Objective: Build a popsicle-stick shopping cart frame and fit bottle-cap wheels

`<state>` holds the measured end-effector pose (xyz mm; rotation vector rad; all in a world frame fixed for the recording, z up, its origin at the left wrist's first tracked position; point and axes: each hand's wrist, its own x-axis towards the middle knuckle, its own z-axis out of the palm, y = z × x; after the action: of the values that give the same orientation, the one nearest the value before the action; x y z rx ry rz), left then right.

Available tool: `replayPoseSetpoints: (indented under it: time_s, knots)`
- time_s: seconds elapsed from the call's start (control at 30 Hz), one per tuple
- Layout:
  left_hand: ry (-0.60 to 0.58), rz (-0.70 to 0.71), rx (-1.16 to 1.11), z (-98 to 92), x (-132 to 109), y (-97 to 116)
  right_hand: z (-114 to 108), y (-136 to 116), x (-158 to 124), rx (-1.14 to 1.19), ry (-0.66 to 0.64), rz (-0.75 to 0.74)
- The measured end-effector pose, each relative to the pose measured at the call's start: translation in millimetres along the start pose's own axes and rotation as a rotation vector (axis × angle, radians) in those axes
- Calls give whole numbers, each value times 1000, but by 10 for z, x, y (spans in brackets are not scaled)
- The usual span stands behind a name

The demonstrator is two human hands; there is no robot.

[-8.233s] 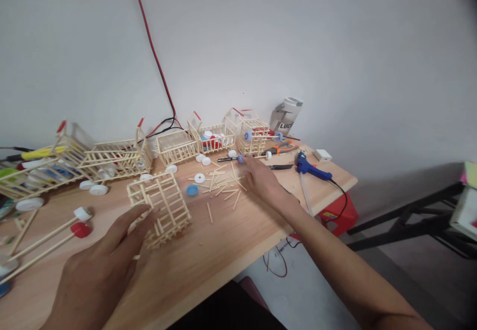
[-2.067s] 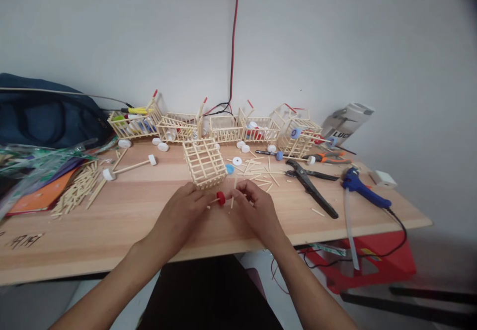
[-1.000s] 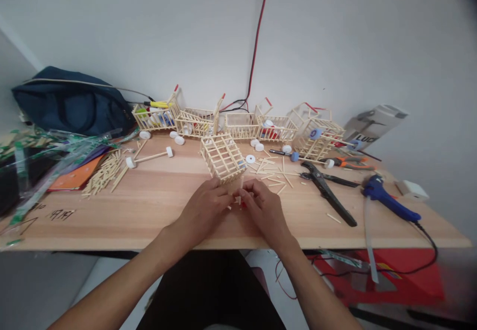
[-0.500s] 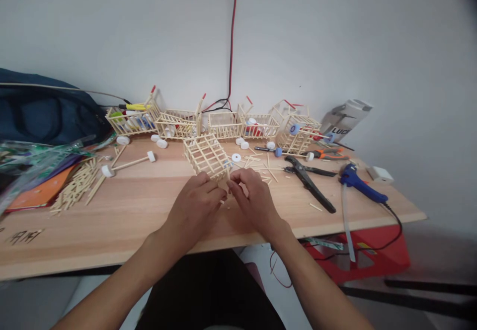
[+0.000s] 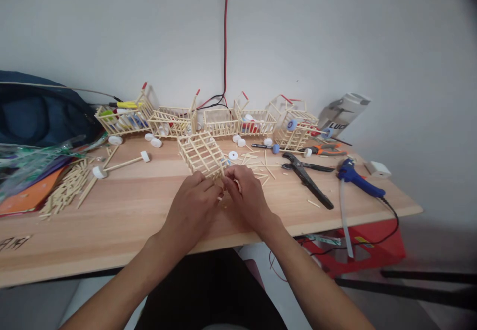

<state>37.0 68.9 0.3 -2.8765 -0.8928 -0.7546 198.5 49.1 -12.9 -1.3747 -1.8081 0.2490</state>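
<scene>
A small cart-like basket of thin wooden sticks [image 5: 203,153] is tilted on the tabletop in the middle of the head view, its lattice side up. My left hand [image 5: 192,203] is closed at the basket's near edge, the fingertips partly hidden behind the knuckles. At the near right corner, my right hand [image 5: 246,191] pinches the end of a stick with bent fingers. Both hands' fingertips almost meet there. A white ring-shaped wheel [image 5: 233,155] lies just beyond my right hand, beside scattered loose sticks [image 5: 250,160].
Several finished stick carts [image 5: 219,122] line the wall. To the right lie black cutters [image 5: 307,181], orange-handled pliers [image 5: 326,149] and a blue glue gun [image 5: 359,178] with its cord. On the left are a stick pile [image 5: 67,186], a wheeled axle [image 5: 122,164] and a dark blue bag [image 5: 44,109].
The scene has shifted slightly left in the view as the camera turned. Both hands keep nearly the same grip at the basket's near corner.
</scene>
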Motion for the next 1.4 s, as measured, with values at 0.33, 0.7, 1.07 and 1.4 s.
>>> replayPoseSetpoints:
  time_s: [0.33,0.7,1.07,1.4]
  knots:
    - [-14,-18,14,165,-143,-30,34,76,-60,-28,-104,7]
    - [-7,-61,-2,252,-239,-72,-123,150,4,6,110,-31]
    - [39,-87,-77,171,-246,-58,-157,148,407,-153,65,-251]
    - [43,-194,-171,69,-352,-143,-173,22,-12,-10,-21,-85]
